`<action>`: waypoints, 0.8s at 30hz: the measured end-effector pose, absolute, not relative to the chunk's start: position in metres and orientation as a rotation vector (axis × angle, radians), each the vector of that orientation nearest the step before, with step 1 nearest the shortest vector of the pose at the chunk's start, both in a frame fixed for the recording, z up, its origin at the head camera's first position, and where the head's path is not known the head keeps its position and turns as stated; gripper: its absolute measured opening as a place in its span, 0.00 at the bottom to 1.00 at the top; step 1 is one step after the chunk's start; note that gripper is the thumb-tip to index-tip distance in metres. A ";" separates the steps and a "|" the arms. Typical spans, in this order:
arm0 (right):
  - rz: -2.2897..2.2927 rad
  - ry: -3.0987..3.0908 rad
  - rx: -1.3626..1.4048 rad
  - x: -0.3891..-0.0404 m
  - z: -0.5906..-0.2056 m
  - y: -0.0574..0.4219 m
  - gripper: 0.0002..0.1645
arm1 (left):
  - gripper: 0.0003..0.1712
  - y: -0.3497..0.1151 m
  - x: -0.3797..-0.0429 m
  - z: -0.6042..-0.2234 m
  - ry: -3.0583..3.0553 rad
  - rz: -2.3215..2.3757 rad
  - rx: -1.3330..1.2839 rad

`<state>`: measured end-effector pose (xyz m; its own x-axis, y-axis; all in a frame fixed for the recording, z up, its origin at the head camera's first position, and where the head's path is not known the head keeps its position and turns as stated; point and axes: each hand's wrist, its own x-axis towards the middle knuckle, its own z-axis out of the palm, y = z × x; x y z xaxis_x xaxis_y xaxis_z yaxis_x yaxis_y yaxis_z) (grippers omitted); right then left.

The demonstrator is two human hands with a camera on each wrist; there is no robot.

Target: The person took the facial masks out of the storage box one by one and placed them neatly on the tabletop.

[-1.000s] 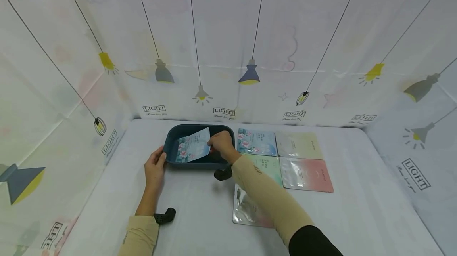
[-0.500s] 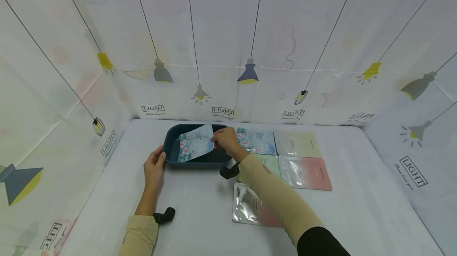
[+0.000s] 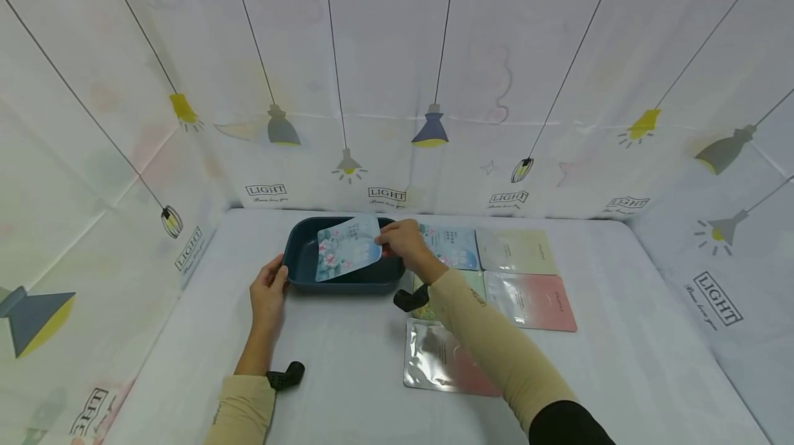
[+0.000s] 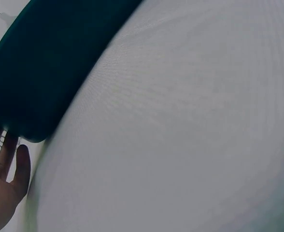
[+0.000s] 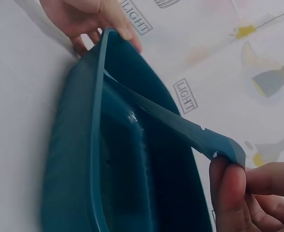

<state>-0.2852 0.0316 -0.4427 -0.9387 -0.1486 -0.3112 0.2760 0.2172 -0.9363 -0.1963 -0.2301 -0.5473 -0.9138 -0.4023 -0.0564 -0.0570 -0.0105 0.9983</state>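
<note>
A dark teal plastic basin (image 3: 298, 252) stands on the white table. My left hand (image 3: 268, 288) touches its left end, fingers straight against the outside of the wall, as the left wrist view also shows. With thumb and fingers my right hand (image 3: 406, 245) pinches the right edge of a blue floral sachet, which looks like a face-mask packet (image 3: 347, 249). In the head view this packet slants over the basin. Seen edge-on in the right wrist view, the packet (image 5: 180, 126) is raised at the pinched end, and its far end dips inside the basin.
Right of the basin lie several flat sachets: a blue floral one (image 3: 455, 245), a yellow one (image 3: 517, 251), a pink and silver one (image 3: 530, 300), a green one partly under my right arm, and another silver-pink one (image 3: 431, 359) nearer me. A lamp-printed cloth backs the table.
My right hand has drawn slightly to the right with the blue packet, which has shifted right and up a little over the basin. My left hand has stayed at the basin's end.
</note>
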 end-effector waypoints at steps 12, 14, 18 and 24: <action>-1.814 2.165 0.157 -0.282 -0.441 0.058 0.16 | 0.25 -0.229 -0.196 -0.547 -2.013 -2.019 0.451; -1.820 2.156 0.162 -0.281 -0.442 0.063 0.16 | 0.25 -0.229 -0.195 -0.547 -2.010 -2.025 0.443; -1.833 2.130 0.171 -0.278 -0.441 0.075 0.19 | 0.25 -0.230 -0.196 -0.548 -2.022 -2.004 0.455; -1.840 2.132 0.168 -0.278 -0.435 0.094 0.21 | 0.25 -0.230 -0.196 -0.549 -2.023 -1.986 0.456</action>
<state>-0.2784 0.0940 -0.4352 -0.9422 -0.1175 -0.3138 0.2933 0.1637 -0.9419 -0.1964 -0.2297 -0.5485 -0.9141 -0.4045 -0.0279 -0.0353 0.0109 0.9993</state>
